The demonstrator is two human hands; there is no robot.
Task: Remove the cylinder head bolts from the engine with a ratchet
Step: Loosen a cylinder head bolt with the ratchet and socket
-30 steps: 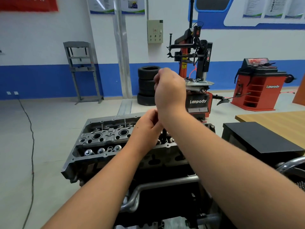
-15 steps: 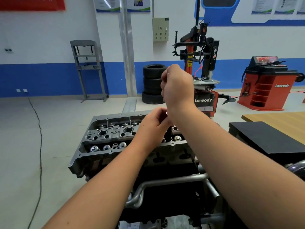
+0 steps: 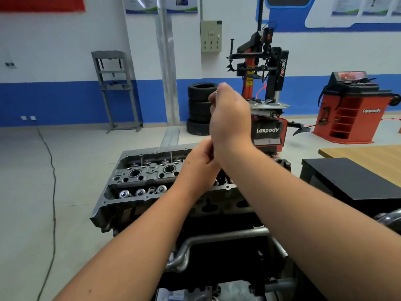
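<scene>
My right hand [image 3: 230, 117] is raised above the engine [image 3: 152, 183], its back turned toward me and its fingers curled into a fist. Whatever they wrap is hidden behind the hand itself, so I cannot tell what it grips, if anything. My left hand [image 3: 200, 166] sits just below it, touching the right wrist, fingers bent over the top of the engine. Its fingertips are tucked out of sight too, and I cannot tell whether they pinch something.

No ratchet shows clearly anywhere; it may lie behind my hands, but I cannot make it out. The bolts are equally hard to pick out. To the left of my left hand the open top of the engine shows round holes and a row of shiny valve springs [image 3: 141, 192]. The part under and to the right of my hands is covered by my forearms.

Below my arms a bent metal pipe [image 3: 217, 236] crosses the dark front of the engine. To the right of my right forearm, a black box [image 3: 351, 181] is cut off by the frame edge.
</scene>
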